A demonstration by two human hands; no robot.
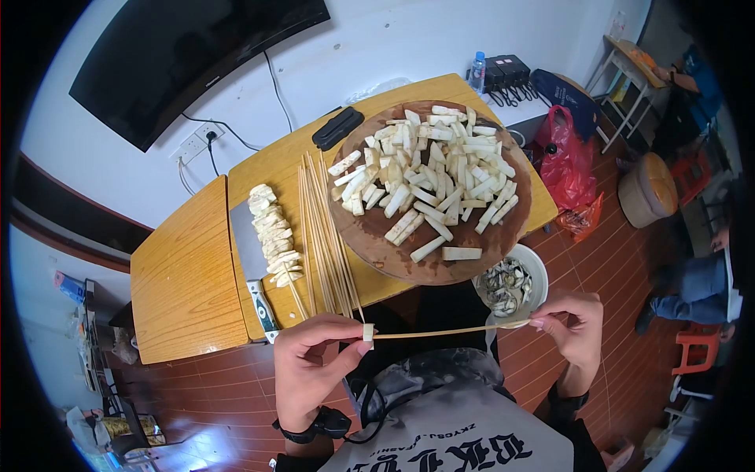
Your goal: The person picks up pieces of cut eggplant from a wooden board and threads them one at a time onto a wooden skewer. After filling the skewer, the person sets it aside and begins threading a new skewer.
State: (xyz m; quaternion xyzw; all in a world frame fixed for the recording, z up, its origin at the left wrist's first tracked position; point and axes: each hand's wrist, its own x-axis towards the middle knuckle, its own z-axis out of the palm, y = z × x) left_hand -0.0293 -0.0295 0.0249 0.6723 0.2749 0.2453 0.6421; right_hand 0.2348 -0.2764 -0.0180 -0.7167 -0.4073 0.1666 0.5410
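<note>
My left hand [314, 363] is closed in a pinch on a small pale vegetable piece [368, 333]. A thin bamboo skewer [440, 333] runs level from that piece across to my right hand [572, 326], whose thumb and fingertips pinch its far end. Above them, a round wooden cutting board [370, 256] carries a heap of pale cut vegetable sticks [429, 169]. Left of the board lie several loose bamboo skewers [324, 244]. Beside these, loaded skewers [275, 236] packed with pale slices rest over a broad knife blade [245, 236].
The knife's patterned handle [262, 308] reaches the near edge of the yellow wooden table [283, 177]. Below the board's right side is a white bowl [538, 275] of dark and pale scraps. A black case [338, 128] lies behind. Red bags [568, 161] and other people are at right.
</note>
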